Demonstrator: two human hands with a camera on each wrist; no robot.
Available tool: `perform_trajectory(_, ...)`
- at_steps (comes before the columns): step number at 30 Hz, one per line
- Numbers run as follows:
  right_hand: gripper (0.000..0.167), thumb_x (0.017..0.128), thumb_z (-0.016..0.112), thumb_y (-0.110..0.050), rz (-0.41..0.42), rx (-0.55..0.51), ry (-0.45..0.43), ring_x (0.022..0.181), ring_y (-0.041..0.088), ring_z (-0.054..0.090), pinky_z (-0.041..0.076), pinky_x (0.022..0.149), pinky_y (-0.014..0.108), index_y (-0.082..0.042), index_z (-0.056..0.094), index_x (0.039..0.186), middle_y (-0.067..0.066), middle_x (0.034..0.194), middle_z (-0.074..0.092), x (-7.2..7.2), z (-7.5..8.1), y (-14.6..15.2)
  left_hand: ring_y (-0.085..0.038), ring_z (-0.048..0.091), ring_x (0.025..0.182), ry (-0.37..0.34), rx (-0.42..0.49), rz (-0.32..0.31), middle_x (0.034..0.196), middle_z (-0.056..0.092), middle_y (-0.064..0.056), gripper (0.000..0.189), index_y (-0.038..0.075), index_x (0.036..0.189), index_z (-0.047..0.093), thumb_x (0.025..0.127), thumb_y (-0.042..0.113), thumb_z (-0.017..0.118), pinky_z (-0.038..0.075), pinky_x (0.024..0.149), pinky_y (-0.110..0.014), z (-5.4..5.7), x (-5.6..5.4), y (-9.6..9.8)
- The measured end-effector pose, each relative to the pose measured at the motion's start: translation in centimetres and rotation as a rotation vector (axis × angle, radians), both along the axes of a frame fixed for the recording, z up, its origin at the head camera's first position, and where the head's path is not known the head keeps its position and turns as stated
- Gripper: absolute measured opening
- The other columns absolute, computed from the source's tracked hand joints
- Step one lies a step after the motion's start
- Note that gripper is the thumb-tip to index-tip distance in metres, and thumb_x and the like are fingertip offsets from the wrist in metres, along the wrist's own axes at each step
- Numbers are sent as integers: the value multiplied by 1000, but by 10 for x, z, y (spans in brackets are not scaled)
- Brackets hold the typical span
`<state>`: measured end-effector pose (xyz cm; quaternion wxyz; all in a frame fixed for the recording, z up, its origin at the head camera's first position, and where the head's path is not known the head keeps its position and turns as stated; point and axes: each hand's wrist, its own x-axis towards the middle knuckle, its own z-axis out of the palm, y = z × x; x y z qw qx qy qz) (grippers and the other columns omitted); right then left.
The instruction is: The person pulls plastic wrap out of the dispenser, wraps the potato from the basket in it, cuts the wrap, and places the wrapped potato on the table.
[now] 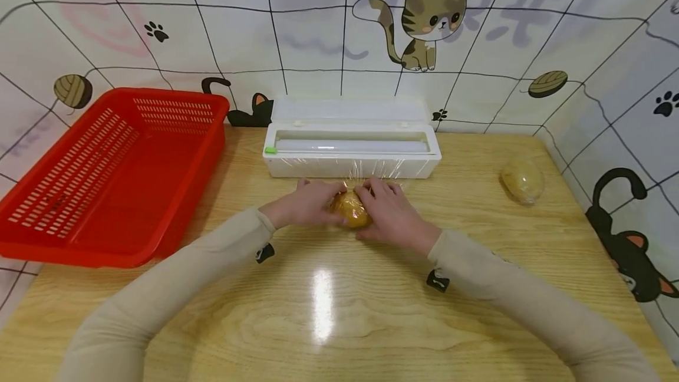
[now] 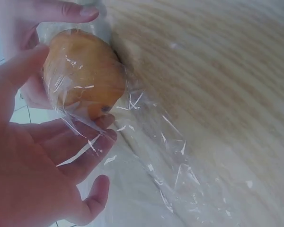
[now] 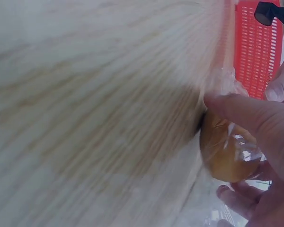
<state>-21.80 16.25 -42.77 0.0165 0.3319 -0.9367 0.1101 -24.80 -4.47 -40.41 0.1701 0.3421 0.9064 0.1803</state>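
A golden-brown, pear-like fruit (image 1: 352, 210) sits on the table between both hands, with clear cling film (image 2: 177, 161) over its skin. My left hand (image 1: 310, 204) holds its left side, the thumb on one side and the fingertips at the dark-spotted end, on the film. From the other side, my right hand (image 1: 395, 217) grips the fruit with thumb and curled fingers, as the right wrist view also shows. Creased film runs from the fruit toward the white cling film box (image 1: 350, 168) just behind the hands. Its lid is up and a film roll (image 1: 352, 146) lies inside.
On the left stands a red plastic basket (image 1: 183, 211) with slotted sides. A second film-wrapped yellowish fruit (image 1: 522, 180) lies at the right of the wooden table (image 1: 371, 323). Cat-patterned wall covering (image 1: 313, 40) rises behind the table and along its right side.
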Motion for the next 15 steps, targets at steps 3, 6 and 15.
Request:
perform_trajectory(3, 78, 67, 88, -37, 19, -6, 28, 110, 29, 47, 33, 97, 51, -4, 50, 128, 14, 116, 49, 3, 0, 0, -20, 58, 102, 29, 9, 2, 117, 64, -7, 61, 4, 127, 53, 83, 38, 76, 27, 86, -51, -1, 4, -1)
perform_trajectory(6, 81, 69, 86, -41, 21, -4, -15, 110, 28, 48, 34, 96, 51, -5, 49, 131, 13, 117, 51, 6, 2, 0, -21, 58, 99, 87, 5, -10, 111, 64, -4, 56, 6, 121, 55, 81, 38, 78, 28, 86, -51, -2, 8, -1)
perform_trajectory(15, 86, 69, 86, -41, -14, -100, -279, 117, 26, 51, 32, 98, 54, -4, 47, 136, 12, 128, 56, 8, 14, 3, -23, 57, 100, 170, 9, -33, 107, 66, -3, 53, 10, 115, 56, 78, 38, 81, 26, 94, -55, -4, 21, -2)
